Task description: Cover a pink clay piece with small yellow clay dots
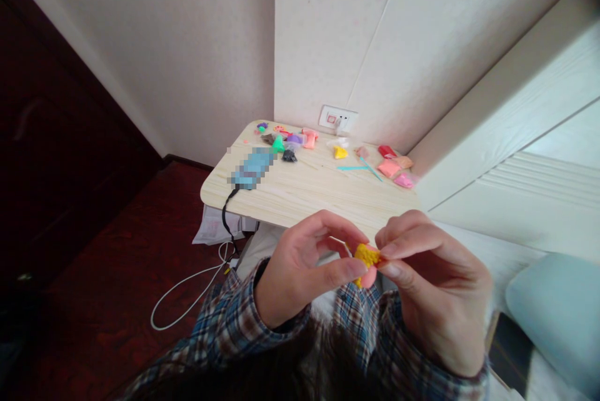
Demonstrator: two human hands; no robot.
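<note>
A small figure of soft modelling clay (367, 255), pink with a rough yellow layer, is held up in front of the table edge. My left hand (309, 263) grips it from the left between thumb and fingers. From the right, the thumb and forefinger of my right hand (429, 276) pinch at the yellow clay's edge. Fingertips hide part of the piece.
Packets of coloured clay, including yellow (340, 152), green (278, 144) and coral (389, 168), lie along the back of the wooden table (300, 195). Two blue sticks (352, 168) rest there. A pixelated phone-like device (253, 168) trails a black cable (226, 207). A wall socket (337, 118) is behind.
</note>
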